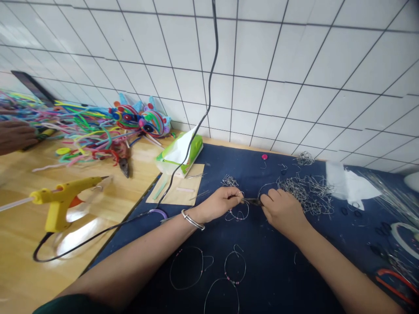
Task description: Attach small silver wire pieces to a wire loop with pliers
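Observation:
My left hand (218, 203), a silver bangle (192, 220) on its wrist, pinches a thin wire loop (238, 213) over the dark blue cloth (262, 270). My right hand (283, 210) is closed around small pliers (252, 201), whose tip meets the wire between the two hands. Three finished wire rings with small pink beads (235, 267) lie on the cloth nearer to me.
A heap of bent wire pieces (306, 192) lies right of my hands. A yellow glue gun (62, 201) stands on the wooden table at left, with a tissue pack (180, 155), dark pliers (124, 163) and colourful pipe cleaners (78, 126) behind. Another person's hand (15, 136) is at far left.

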The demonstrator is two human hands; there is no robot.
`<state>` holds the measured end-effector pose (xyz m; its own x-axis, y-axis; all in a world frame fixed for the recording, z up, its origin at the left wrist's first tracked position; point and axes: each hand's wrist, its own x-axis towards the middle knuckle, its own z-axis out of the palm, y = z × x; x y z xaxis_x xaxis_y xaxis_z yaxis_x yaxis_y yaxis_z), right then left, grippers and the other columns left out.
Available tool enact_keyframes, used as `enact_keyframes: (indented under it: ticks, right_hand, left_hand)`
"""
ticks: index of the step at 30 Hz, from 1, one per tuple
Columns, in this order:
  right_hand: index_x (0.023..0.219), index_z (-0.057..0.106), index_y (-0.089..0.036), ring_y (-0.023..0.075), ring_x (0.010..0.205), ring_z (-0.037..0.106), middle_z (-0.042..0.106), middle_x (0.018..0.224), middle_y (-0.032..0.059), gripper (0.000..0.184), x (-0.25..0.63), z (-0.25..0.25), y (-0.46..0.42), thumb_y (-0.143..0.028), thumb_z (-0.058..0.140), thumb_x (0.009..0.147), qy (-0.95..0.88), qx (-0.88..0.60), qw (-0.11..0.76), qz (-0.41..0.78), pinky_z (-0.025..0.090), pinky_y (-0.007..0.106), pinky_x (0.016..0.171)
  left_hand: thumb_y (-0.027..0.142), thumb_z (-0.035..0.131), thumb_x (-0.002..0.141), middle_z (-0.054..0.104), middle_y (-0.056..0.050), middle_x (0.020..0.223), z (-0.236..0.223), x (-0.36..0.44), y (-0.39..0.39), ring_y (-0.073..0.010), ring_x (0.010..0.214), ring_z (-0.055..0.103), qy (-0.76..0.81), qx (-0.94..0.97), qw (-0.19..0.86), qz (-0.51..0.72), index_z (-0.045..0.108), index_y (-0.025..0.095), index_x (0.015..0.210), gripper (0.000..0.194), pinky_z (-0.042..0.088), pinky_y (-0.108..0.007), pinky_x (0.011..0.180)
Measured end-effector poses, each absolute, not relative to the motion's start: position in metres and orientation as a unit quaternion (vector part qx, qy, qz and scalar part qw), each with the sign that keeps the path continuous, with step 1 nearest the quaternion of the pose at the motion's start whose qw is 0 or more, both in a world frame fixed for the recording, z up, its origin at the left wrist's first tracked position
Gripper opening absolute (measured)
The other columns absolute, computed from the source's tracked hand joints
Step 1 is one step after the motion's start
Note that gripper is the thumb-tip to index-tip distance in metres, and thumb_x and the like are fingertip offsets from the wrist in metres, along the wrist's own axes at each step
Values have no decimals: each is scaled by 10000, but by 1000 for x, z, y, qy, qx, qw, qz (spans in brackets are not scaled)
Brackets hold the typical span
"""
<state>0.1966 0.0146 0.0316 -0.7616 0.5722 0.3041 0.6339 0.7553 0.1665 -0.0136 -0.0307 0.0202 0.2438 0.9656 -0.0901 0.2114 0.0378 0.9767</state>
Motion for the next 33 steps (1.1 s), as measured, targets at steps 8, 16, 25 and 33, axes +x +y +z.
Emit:
enact_keyframes:
  ticks: [8, 16, 25, 33]
  right_hand:
    - [696, 524, -176, 134, 650, 407, 489, 676, 30, 146, 198, 26, 16, -227, 445, 808, -928, -344, 98, -103, 237, 270, 579]
    - [732, 514, -195, 96, 614, 474, 523, 696, -6, 197, 199, 27, 14, -332, 423, 842, -923, -379, 57, 35, 227, 221, 506]
    - [746, 509, -210, 88, 592, 487, 537, 739, -23, 229, 197, 32, 9, -387, 403, 846, -909, -406, 4, 93, 236, 209, 508]
    - [763, 515, -200, 123, 699, 475, 511, 737, 3, 179, 199, 31, 14, -322, 413, 847, -925, -368, 38, 85, 296, 221, 587]
  left_hand:
    - [254, 433, 814, 438, 34, 601, 21, -13, -31, -71, 537, 375, 497, 600, 512, 363, 539, 149, 780, 153, 307, -197, 517]
    - [259, 437, 814, 447, 19, 660, 27, -16, -29, -67, 552, 372, 493, 652, 464, 343, 541, 144, 752, 166, 318, -200, 519]
    - [225, 431, 798, 447, 25, 642, 22, -13, -31, -67, 550, 379, 502, 647, 458, 346, 537, 139, 752, 144, 315, -191, 509]
    - [243, 436, 796, 417, 38, 605, 24, -14, -32, -64, 527, 349, 491, 622, 497, 353, 533, 139, 747, 151, 289, -187, 493]
